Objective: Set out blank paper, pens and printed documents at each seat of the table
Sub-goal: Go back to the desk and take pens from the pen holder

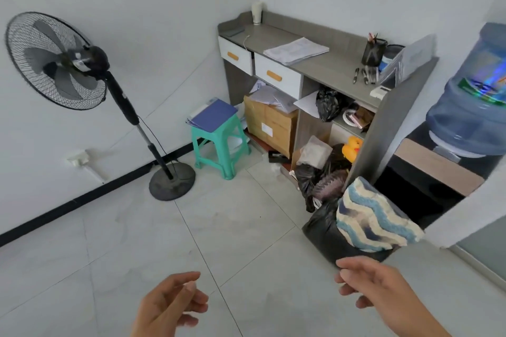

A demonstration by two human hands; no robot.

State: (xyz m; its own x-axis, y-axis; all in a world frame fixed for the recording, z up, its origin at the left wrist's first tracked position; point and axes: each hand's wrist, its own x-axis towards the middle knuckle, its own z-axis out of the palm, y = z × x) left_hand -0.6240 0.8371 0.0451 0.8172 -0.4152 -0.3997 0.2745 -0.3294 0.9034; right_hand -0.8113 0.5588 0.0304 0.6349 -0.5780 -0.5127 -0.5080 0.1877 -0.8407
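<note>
A stack of printed papers [295,50] lies on top of a grey desk [328,68] in the room's corner. Several pens [365,75] lie further right on the desktop, beside a black mesh pen holder [373,52] and a clear plastic folder [410,59]. My left hand [169,306] and my right hand [375,284] hang low in front of me over the tiled floor, fingers loosely curled, holding nothing. Both are well short of the desk.
A standing fan [68,63] is at the left wall. A green stool [219,145] with a blue folder stands by the desk. Cardboard boxes [269,126], black bags [325,230] and a patterned cushion [375,219] crowd the desk's base. A water dispenser bottle [473,96] is at right.
</note>
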